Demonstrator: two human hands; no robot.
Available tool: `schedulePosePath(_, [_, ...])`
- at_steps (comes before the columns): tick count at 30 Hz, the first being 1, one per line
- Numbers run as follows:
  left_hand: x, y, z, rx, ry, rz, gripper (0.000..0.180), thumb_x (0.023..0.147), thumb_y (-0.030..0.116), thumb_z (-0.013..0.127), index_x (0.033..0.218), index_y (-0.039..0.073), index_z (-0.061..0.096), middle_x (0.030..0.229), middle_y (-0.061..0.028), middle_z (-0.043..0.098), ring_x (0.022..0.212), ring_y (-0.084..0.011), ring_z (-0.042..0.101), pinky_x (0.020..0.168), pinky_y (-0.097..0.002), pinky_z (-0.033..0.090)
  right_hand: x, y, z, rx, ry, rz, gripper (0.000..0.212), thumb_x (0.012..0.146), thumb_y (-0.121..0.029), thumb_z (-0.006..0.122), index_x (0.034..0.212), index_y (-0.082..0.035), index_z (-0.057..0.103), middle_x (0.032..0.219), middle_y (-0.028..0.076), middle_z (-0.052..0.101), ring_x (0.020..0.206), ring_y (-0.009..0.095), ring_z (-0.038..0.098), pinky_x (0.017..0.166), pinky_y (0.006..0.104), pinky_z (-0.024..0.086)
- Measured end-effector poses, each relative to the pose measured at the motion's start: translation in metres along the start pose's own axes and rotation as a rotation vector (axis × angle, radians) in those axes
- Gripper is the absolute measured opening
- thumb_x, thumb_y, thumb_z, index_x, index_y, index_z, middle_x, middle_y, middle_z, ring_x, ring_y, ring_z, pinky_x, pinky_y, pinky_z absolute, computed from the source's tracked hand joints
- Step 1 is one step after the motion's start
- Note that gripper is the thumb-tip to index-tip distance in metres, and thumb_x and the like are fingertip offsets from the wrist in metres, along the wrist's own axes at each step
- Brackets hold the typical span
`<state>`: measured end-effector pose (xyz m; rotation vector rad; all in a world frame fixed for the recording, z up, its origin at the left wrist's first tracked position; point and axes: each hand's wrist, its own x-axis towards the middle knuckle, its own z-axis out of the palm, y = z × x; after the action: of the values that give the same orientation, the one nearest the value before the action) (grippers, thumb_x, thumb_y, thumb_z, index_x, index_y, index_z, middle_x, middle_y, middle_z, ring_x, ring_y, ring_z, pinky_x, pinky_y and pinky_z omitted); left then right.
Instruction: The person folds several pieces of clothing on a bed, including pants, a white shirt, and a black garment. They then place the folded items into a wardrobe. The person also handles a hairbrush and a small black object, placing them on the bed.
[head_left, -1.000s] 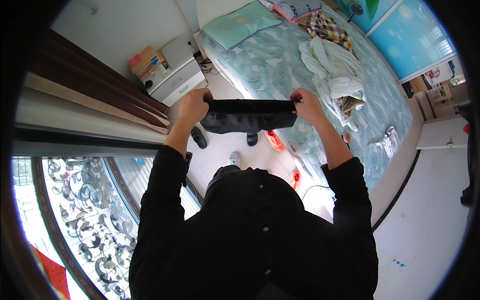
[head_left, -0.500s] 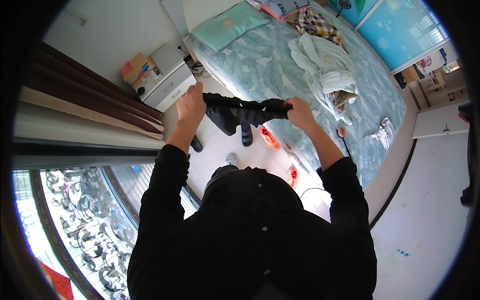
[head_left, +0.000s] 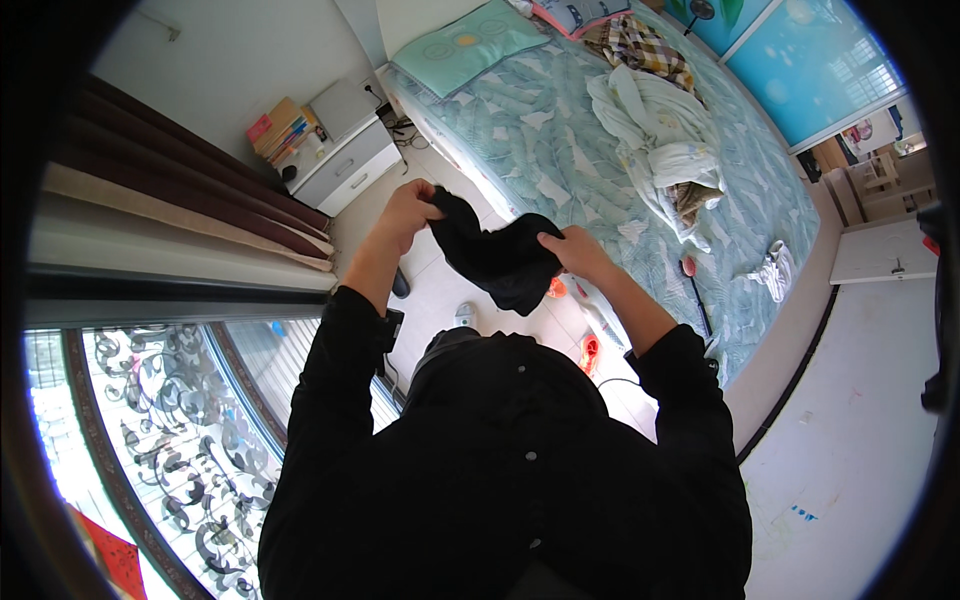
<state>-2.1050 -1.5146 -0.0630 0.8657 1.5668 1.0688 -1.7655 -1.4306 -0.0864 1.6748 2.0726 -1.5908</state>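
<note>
A soft black garment [head_left: 498,262] hangs in the air in front of my chest, sagging between my two hands. My left hand [head_left: 408,214] pinches its upper left corner, and my right hand [head_left: 580,252] grips the right end with the thumb on top. Its middle droops in folds, so its exact kind is not plain. Under it are the pale floor and the near edge of the bed [head_left: 540,150].
On the bed lie a green pillow [head_left: 470,45], a crumpled pale green blanket [head_left: 655,125], a checked cloth [head_left: 645,50], a red-tipped black stick [head_left: 697,295] and a white cloth [head_left: 775,270]. Orange shoes [head_left: 589,353] stand beside it. A white nightstand [head_left: 350,168] is at the left.
The garment, earlier stretched taut and level between my hands, now sags. My hands have come closer together and a little lower, both still holding it.
</note>
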Motion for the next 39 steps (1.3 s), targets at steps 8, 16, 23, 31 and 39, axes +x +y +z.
schedulePosePath(8, [-0.036, -0.001, -0.005, 1.189, 0.303, 0.203, 0.022, 0.081, -0.002, 0.066, 0.1, 0.009, 0.065, 0.106, -0.0145, 0.061, 0.103, -0.0377, 0.063, 0.088, -0.0476, 0.053, -0.011, 0.044, -0.044, -0.565, 0.445, -0.01, 0.028, 0.087, -0.016, 0.054, 0.098, -0.006, 0.079, 0.09, 0.016, 0.077, 0.095, 0.039, 0.073, 0.087, 0.0479, 0.056])
schedulePosePath(16, [-0.042, -0.004, 0.011, 0.723, -0.189, 0.279, 0.024, 0.081, -0.004, 0.066, 0.103, 0.003, 0.067, 0.097, -0.0172, 0.072, 0.091, -0.0387, 0.069, 0.083, -0.0441, 0.054, -0.028, 0.071, -0.051, 0.084, 0.126, -0.31, 0.031, 0.088, -0.003, 0.056, 0.114, -0.002, 0.072, 0.099, 0.014, 0.075, 0.097, 0.032, 0.072, 0.087, 0.0436, 0.056])
schedulePosePath(23, [-0.09, 0.019, 0.031, 1.069, -0.392, 0.432, 0.029, 0.082, 0.007, 0.078, 0.108, 0.007, 0.066, 0.101, -0.0112, 0.067, 0.104, -0.0323, 0.065, 0.083, -0.0419, 0.054, -0.101, 0.076, -0.075, -0.103, 0.0, -0.534, 0.033, 0.085, -0.007, 0.073, 0.117, -0.005, 0.071, 0.1, 0.009, 0.071, 0.095, 0.026, 0.069, 0.083, 0.0383, 0.055])
schedulePosePath(31, [-0.114, 0.024, 0.056, 1.418, -0.421, 0.885, 0.011, 0.084, 0.01, 0.074, 0.092, 0.01, 0.066, 0.09, -0.0057, 0.062, 0.092, -0.0258, 0.063, 0.074, -0.0371, 0.052, -0.148, 0.082, -0.083, -0.467, 0.233, -0.797, 0.032, 0.079, -0.018, 0.084, 0.108, -0.009, 0.073, 0.098, 0.011, 0.068, 0.093, 0.034, 0.064, 0.088, 0.0411, 0.053])
schedulePosePath(39, [-0.083, 0.023, 0.098, 0.341, -0.636, -0.267, 0.034, 0.102, 0.028, 0.07, 0.116, -0.002, 0.073, 0.091, 0.0012, 0.071, 0.08, -0.0078, 0.059, 0.073, -0.0287, 0.046, -0.142, 0.122, -0.07, 0.762, 0.229, -0.163, 0.039, 0.099, -0.036, 0.071, 0.115, -0.001, 0.074, 0.097, 0.002, 0.074, 0.086, 0.013, 0.065, 0.081, 0.0312, 0.05])
